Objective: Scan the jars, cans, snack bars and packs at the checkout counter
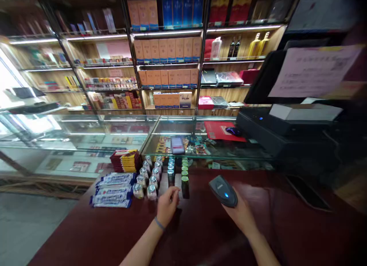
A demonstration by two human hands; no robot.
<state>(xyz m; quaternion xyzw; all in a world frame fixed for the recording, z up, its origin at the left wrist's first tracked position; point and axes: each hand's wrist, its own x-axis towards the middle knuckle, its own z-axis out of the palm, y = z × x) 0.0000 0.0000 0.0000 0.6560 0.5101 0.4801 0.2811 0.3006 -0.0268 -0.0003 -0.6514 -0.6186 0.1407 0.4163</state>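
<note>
A: Findings, from the left?

B: Well left of the green-topped cans (185, 187) lie blue-and-white packets (113, 191), flat, with a maroon-and-yellow stack (127, 164) behind them. Nearer that row stand silver-lidded containers (138, 191) in two columns; just left of it, blue-topped cans (171, 178) in single file.

A: The left hand (168, 205)?

B: Just left and in front of the row's nearest can. Fingers loosely curled, nothing seen in them; whether the fingertips meet, or touch that can, I cannot tell.

A: The row itself?

B: Each can upright, long axis vertical; the file runs away from the person.

A: To its right?

B: A handheld scanner (223, 191), apart from the row, gripped by the right hand (241, 213). Its long axis slants from the hand leftward and away from the person.

A: Governing relation?

B: In my judgement, front can to hands: the left is nearer, the can just right of its fingers; the scanner stands off to the can's right.
</note>
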